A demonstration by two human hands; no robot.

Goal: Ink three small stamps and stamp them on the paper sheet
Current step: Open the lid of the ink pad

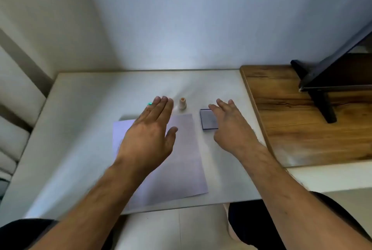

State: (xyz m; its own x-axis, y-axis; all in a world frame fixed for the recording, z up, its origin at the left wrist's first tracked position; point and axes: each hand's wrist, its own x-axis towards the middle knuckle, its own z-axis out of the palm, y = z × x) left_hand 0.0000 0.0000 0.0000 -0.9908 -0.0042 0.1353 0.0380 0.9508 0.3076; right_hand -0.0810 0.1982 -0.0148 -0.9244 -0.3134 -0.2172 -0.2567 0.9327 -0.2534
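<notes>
A pale paper sheet (181,161) lies on the white table (84,121). Beyond its far edge stands a small beige stamp (182,104), upright. A green stamp (149,104) peeks out past the fingertips of my left hand (150,131), which hovers flat over the sheet's upper left with fingers spread and nothing in it. A dark blue ink pad (208,120) lies to the right of the sheet. My right hand (229,127) hangs open over the pad's right edge, holding nothing. A third stamp is not visible.
A wooden desk (298,129) adjoins the table on the right and carries a black monitor stand (322,97). White walls rise behind and to the left. My dark-clothed knees show under the table's near edge.
</notes>
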